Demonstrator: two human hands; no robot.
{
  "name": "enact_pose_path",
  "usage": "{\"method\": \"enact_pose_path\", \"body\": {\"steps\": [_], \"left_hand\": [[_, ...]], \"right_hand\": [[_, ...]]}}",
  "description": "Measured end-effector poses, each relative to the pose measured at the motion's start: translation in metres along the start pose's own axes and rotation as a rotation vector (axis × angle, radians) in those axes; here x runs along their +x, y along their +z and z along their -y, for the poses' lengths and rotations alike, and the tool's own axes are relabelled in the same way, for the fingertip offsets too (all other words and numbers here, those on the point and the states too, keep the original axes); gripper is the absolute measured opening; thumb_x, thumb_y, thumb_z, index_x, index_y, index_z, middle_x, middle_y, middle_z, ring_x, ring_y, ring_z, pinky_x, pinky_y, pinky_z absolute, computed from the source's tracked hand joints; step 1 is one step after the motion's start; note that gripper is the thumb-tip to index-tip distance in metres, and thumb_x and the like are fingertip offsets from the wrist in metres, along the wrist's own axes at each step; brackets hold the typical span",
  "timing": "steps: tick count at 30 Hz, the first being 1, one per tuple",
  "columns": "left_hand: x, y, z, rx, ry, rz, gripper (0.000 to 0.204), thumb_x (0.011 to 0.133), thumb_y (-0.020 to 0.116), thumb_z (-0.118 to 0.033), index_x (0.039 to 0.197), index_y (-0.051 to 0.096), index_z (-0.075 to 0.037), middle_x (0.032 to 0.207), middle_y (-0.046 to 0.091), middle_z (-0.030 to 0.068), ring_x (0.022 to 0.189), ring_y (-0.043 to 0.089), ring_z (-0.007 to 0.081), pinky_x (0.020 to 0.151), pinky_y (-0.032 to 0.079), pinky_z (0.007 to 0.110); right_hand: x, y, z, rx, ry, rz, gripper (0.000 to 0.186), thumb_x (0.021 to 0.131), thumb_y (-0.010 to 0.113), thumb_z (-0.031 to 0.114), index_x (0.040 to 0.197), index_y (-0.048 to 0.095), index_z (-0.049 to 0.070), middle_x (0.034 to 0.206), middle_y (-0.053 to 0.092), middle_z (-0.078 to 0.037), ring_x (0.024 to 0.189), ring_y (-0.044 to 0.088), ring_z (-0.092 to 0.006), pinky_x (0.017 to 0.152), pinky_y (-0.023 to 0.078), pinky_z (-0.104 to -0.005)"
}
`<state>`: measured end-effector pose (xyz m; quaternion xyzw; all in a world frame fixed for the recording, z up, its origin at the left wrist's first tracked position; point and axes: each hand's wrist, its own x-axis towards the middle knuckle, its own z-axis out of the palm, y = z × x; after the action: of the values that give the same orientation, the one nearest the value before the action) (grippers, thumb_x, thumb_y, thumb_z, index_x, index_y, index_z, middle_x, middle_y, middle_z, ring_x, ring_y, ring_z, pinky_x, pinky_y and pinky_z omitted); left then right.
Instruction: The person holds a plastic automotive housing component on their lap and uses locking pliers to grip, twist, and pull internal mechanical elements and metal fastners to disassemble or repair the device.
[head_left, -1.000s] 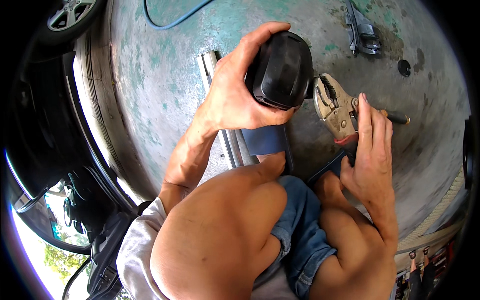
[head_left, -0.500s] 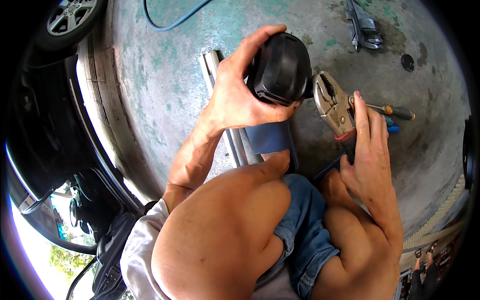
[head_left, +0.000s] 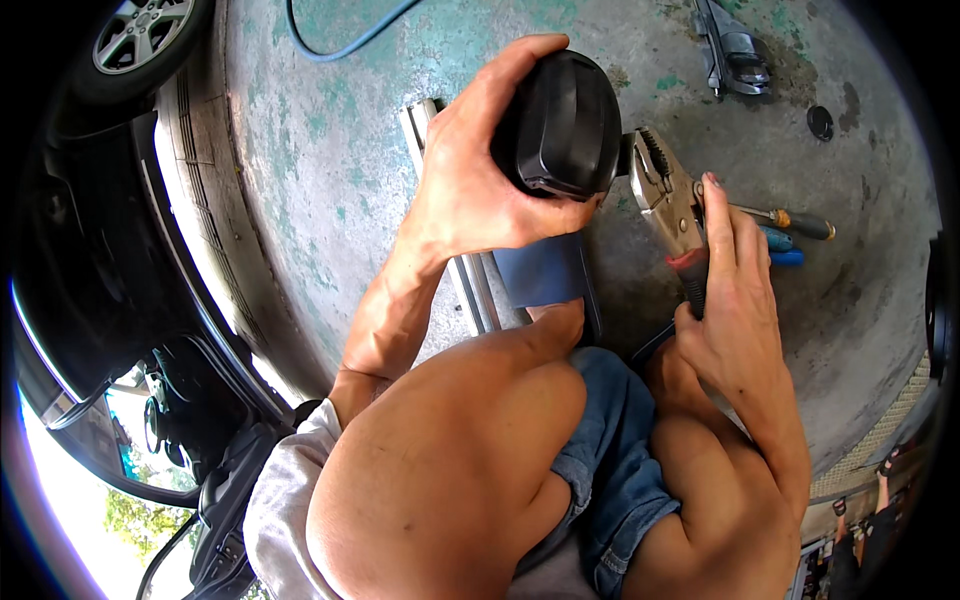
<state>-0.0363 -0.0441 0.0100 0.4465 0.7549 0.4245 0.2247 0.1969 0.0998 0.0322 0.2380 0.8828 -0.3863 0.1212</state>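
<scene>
Little has shifted over the last second: the black part [head_left: 570, 125] stays clamped in the left hand [head_left: 475, 190], held up off the floor [head_left: 340, 200], and the pliers [head_left: 675, 210] stay in the right hand [head_left: 740, 310], its thumb and fingers closed about the handle [head_left: 692, 280]. What differs is around them — the screwdriver [head_left: 805, 224] and blue tools [head_left: 786, 258] on the floor, mostly hidden behind the right hand a second ago, now show past its fingers, and a little more of the dark stub [head_left: 627, 155] shows between part and pliers. The whole view has drifted slightly too, so some of this may be camera motion. For the work in hand, I'd judge it a steady hold rather than a new step, the pliers' tip at the stub — whether the jaws bite it, I cannot tell
</scene>
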Motion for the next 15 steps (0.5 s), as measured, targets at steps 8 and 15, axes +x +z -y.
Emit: {"method": "enact_pose_path", "body": {"steps": [8, 15], "left_hand": [[0.018, 0.007, 0.01, -0.191, -0.211, 0.134, 0.09, 0.058, 0.093, -0.016, 0.139, 0.057, -0.003, 0.117, 0.07, 0.0127, 0.108, 0.069, 0.0228, 0.099, 0.053, 0.035], [0.022, 0.021, 0.048, -0.855, -0.454, 0.204, 0.069, 0.077, 0.079, -0.019, 0.139, 0.056, 0.003, 0.116, 0.071, 0.0122, 0.1, 0.069, 0.0226, 0.093, 0.056, 0.034]], "right_hand": [[0.005, 0.002, -0.011, 0.191, 0.096, 0.085, 0.104, 0.063, 0.06, -0.009, 0.16, 0.025, 0.004, 0.13, 0.051, -0.022, 0.121, 0.054, -0.0429, 0.104, 0.044, -0.0436], [0.017, -0.027, -0.009, 0.351, 0.118, 0.193, 0.095, 0.064, 0.058, -0.003, 0.156, 0.034, 0.0, 0.124, 0.057, -0.022, 0.115, 0.059, -0.0369, 0.099, 0.046, -0.0358]]}}
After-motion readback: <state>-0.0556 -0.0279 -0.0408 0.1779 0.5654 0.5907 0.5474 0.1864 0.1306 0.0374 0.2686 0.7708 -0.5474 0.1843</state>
